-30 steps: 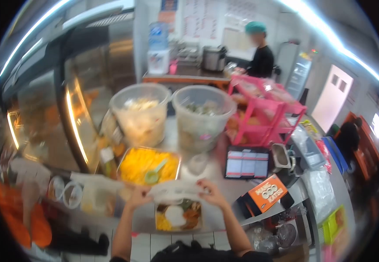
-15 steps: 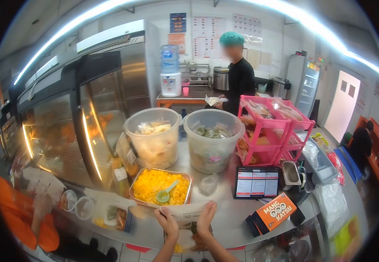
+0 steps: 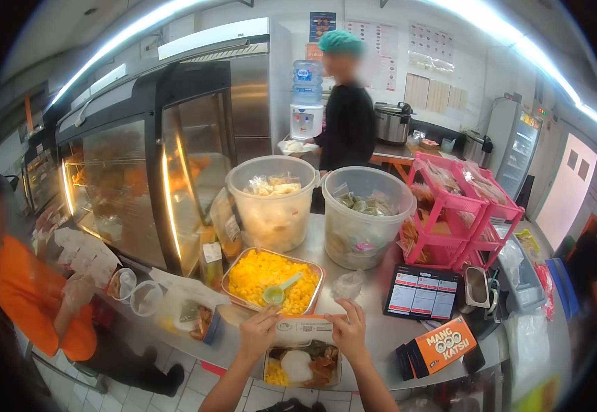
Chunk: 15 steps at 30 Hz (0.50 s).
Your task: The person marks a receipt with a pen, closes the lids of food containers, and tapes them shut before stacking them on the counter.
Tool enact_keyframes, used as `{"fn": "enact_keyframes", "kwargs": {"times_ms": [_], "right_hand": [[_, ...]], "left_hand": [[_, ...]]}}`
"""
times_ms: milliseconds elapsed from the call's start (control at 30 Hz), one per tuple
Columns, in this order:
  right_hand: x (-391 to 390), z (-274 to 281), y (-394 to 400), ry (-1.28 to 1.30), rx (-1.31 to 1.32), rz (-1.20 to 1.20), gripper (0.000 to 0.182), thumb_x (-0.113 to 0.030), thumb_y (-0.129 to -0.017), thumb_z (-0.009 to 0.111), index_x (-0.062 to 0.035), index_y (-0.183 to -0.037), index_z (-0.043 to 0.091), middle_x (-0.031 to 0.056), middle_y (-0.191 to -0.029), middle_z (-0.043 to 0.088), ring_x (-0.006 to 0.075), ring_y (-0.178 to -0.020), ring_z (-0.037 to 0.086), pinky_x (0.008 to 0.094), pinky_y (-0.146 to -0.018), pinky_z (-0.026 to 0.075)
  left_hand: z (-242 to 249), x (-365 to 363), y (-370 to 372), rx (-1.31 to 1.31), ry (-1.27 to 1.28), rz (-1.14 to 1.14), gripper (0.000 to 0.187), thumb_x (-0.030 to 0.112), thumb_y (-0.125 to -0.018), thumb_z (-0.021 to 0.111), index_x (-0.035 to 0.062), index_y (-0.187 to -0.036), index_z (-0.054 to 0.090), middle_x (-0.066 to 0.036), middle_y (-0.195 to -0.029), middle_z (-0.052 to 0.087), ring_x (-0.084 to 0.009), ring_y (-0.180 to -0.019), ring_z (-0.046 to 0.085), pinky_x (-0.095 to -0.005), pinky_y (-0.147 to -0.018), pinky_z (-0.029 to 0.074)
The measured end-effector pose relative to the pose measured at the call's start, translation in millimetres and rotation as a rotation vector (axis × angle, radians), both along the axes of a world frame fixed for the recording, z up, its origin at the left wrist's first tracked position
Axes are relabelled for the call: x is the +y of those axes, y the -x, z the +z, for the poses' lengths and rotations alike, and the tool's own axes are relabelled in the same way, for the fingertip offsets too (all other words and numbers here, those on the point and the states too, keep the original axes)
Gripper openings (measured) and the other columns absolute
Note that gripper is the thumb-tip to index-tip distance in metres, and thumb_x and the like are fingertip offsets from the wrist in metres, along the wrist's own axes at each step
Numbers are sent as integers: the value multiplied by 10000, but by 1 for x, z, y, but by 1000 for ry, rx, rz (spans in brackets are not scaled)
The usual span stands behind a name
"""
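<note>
Both hands are at an open food box (image 3: 303,364) near the counter's front edge. My left hand (image 3: 260,328) pinches the left corner of its raised lid (image 3: 303,331), and my right hand (image 3: 348,329) pinches the right corner. White rice (image 3: 296,366), yellow food and brown pieces lie in the box. Just behind the lid is a metal tray (image 3: 321,275) of yellow food (image 3: 254,275), with a green scoop (image 3: 274,294) lying in it.
Two tubs (image 3: 271,206) (image 3: 364,223) stand behind the tray. Right are pink racks (image 3: 449,206), a tablet (image 3: 422,293) and an orange box (image 3: 443,345). Left is another open box (image 3: 192,316), near a person in orange (image 3: 30,288). A person in black (image 3: 346,127) is behind.
My view has shifted left. My hands have moved to the lid's top corners, and more of the box's contents shows. The person in black has moved left and turned, carrying white food.
</note>
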State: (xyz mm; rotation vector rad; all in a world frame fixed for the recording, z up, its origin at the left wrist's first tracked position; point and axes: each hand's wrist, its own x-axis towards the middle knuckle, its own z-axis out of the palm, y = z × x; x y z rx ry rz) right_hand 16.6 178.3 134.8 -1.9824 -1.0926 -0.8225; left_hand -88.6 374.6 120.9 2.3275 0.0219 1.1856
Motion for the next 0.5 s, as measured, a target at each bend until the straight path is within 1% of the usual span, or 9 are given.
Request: {"fn": "enact_keyframes", "kwargs": {"times_ms": [133,167,200,233,267,367,433,467,500], "right_hand": [[-7,-9,9,-102,202,44,289,67,-667,587,-98,-892,665,152,-1067,589,328,-956,579,375,-738,501],[-10,-9,14,-103,312,5,315,88,-670,572,-86,-920,656,166,-1053,600,323,-934,598,370,-722,516],[-18,-4,21,-110,307,2,315,88,-670,572,-86,-920,656,166,-1053,600,323,-934,598,370,-722,516],[-31,2,29,-13,513,2,341,88,-687,563,-82,-974,636,174,-1046,601,320,-946,597,368,-747,509],[-42,2,33,86,718,4,369,89,-705,554,-77,-1028,617,183,-1039,603,317,-957,596,367,-772,502],[-64,-27,46,176,582,158,413,61,-740,550,-85,-1126,569,175,-1023,613,330,-957,594,358,-792,492],[-63,-30,58,86,530,266,422,42,-746,551,-79,-1150,547,176,-985,625,342,-917,604,353,-801,487],[-60,-33,59,86,532,270,422,42,-746,551,-79,-1150,547,176,-985,625,342,-917,604,353,-801,487],[-57,-35,59,70,719,317,421,-20,-781,533,-67,-1196,481,165,-1075,551,319,-998,529,345,-857,418]], "left_hand": [[9,-13,16,-52,94,-15,204,-58,-704,589,35,-866,674,-93,-925,664,-230,-883,649,-302,-677,524],[24,-20,30,147,324,56,218,-61,-702,584,35,-874,676,-101,-916,665,-215,-852,656,-295,-668,520],[19,-15,36,257,373,35,251,-62,-700,582,44,-910,670,-111,-904,663,-206,-827,660,-293,-662,515],[14,-10,42,369,416,19,286,-63,-698,579,52,-945,664,-120,-892,662,-197,-802,664,-290,-657,510],[-14,3,56,390,279,-89,345,-62,-696,579,68,-1008,651,-132,-876,660,-193,-782,665,-291,-655,503],[-56,3,78,253,187,-322,397,-19,-715,561,103,-1089,607,-157,-853,645,-268,-763,653,-344,-668,494],[-69,-8,91,316,132,-245,305,-18,-737,575,78,-1015,653,-169,-1017,627,-259,-972,616,-318,-815,483],[-77,-9,93,318,131,-241,305,-18,-737,575,78,-1015,653,-169,-1017,627,-259,-972,616,-318,-815,483],[-86,-10,93,354,202,-241,331,41,-738,593,74,-1067,610,-178,-1055,602,-277,-1006,585,-338,-850,452]]}}
